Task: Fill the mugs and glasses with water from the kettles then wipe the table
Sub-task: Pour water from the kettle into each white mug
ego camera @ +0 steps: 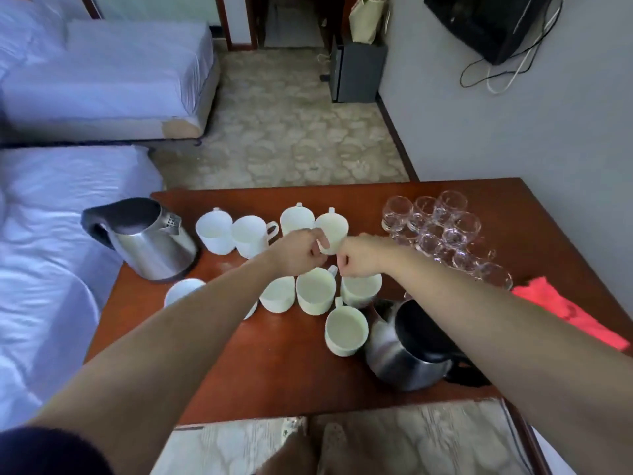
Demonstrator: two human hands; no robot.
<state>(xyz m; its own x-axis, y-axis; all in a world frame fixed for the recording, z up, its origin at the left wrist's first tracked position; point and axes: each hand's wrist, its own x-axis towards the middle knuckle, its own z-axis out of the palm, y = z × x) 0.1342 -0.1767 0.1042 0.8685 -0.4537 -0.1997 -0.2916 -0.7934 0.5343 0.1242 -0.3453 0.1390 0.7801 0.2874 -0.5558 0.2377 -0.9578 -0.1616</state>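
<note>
Both hands reaching in among the white mugs [315, 291] at mid table [274, 378].
L hand [296, 252] is curling its fingers onto the near wall of the far mug [334, 228], gripping it there, the mug's handle pointing away. R hand [358, 258] is hovering balled in a fist just beside it, over a near mug [363, 291]; can't tell if it's holding anything. Mugs are standing upright in 2 groups: a far row and a nearer bunch. Steel kettle [150, 245] is sitting at the table's left edge. 2nd kettle [407, 351] is sitting near-right, just beside the closest mug [346, 332]. Glasses [442, 228] are crowding the far-right corner. Red cloth [568, 313] is lying at the right edge, near the glasses. Bed [51, 234] is running along the left.
</note>
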